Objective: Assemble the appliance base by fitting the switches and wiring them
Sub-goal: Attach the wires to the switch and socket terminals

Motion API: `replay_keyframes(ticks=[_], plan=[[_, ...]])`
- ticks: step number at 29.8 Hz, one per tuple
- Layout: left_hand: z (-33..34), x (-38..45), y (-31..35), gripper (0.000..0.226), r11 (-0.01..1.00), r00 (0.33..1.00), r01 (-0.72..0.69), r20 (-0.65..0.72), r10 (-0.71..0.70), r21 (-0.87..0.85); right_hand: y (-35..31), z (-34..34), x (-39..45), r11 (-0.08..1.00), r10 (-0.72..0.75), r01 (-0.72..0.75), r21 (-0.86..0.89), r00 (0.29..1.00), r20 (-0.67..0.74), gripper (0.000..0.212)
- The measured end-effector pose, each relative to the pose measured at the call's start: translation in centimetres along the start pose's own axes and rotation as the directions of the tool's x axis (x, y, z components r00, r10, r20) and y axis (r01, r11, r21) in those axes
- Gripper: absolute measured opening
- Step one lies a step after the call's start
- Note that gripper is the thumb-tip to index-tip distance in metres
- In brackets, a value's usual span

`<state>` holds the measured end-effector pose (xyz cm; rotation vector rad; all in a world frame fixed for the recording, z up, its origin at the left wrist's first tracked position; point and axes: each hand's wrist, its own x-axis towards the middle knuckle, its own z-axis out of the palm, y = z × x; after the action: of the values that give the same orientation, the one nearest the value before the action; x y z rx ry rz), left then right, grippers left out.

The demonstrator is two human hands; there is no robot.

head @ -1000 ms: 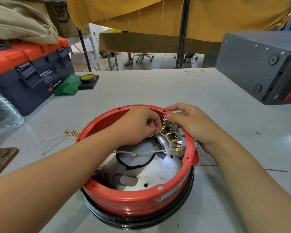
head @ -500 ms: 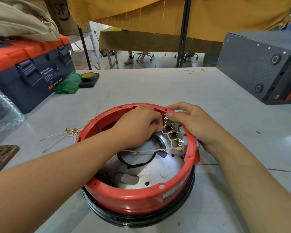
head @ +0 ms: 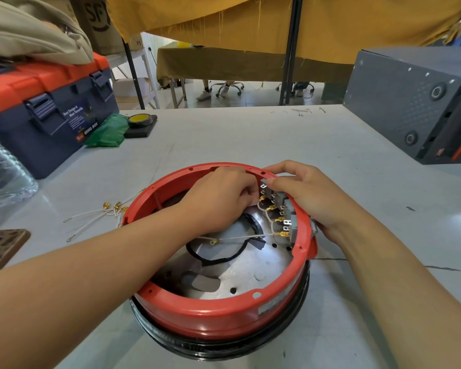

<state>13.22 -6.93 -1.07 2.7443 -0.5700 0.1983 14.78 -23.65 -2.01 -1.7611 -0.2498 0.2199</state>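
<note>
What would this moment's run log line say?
stage: wiring switches | left hand: pinching connector at switches | right hand: steadying red base rim | spare wires: on table

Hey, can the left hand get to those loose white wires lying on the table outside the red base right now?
Probably yes, once freed. The wires lie open on the table beside the base, but the left hand is busy inside at the switches.

"WING BOX" on the blue toolbox (head: 64, 123); "SF" on the cardboard box (head: 101, 20) behind
</note>
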Motion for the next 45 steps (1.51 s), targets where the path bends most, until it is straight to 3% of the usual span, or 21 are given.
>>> replay_keyframes(ticks=[5, 15, 39, 45], plan=[[0.0, 0.0, 0.1, 0.011, 1.000, 1.000, -0.002, -0.010, 0.002, -0.007, 0.0, 0.0, 0.0, 1.000, -0.001, 0.001, 0.001, 1.000, 0.009, 0.014], [-0.6, -0.4, 0.5, 0.003, 0.976, 0.999, 0.023, 0.031, -0.017, -0.215, 0.1, 0.0, 0.2, 1.000, -0.008, 0.008, 0.001, 1.000, 0.003, 0.013], [-0.4, -0.4, 0.5, 0.004, 0.982, 0.999, -0.047, 0.011, 0.049, -0.181, 0.3, 0.1, 0.2, 0.999, -0.001, 0.001, 0.043, 1.000, 0.005, 0.013], [-1.8, -0.2, 0.2, 0.006, 0.970, 0.998, 0.046, 0.058, -0.032, -0.240, 0.2, 0.1, 0.2, 0.997, 0.032, -0.034, 0.066, 0.999, 0.028, 0.016]])
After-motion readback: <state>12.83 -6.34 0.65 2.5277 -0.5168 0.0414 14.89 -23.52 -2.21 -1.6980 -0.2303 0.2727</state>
